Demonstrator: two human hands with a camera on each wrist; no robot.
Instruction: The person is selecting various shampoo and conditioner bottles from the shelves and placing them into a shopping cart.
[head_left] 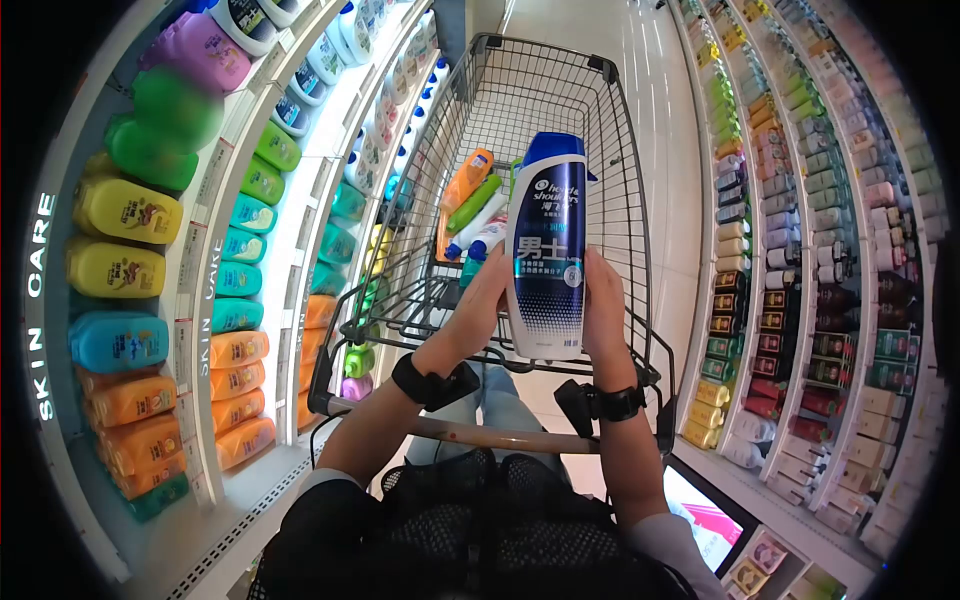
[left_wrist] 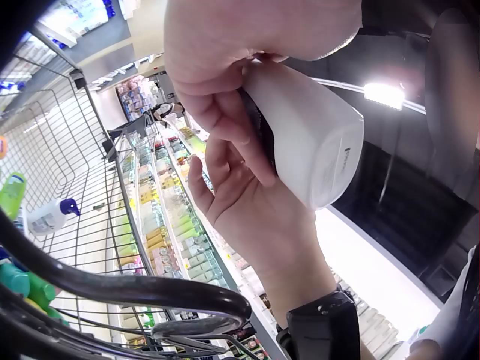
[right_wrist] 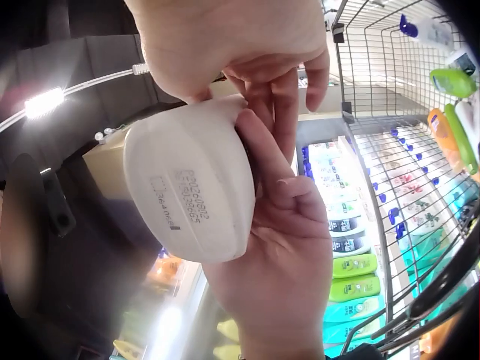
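The shampoo bottle (head_left: 547, 245) is held upright above the cart's near edge (head_left: 480, 435), grasped by left hand (head_left: 478, 305) and right hand (head_left: 603, 310), apparently for label reading.

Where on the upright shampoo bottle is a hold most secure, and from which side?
Grip the shampoo bottle on its narrow side walls, low on the body, coming from left and right. It is a flat, tall bottle held upright, cap up, label toward the camera. The left hand and right hand already clasp it there, above the shopping cart, leaving the label readable.
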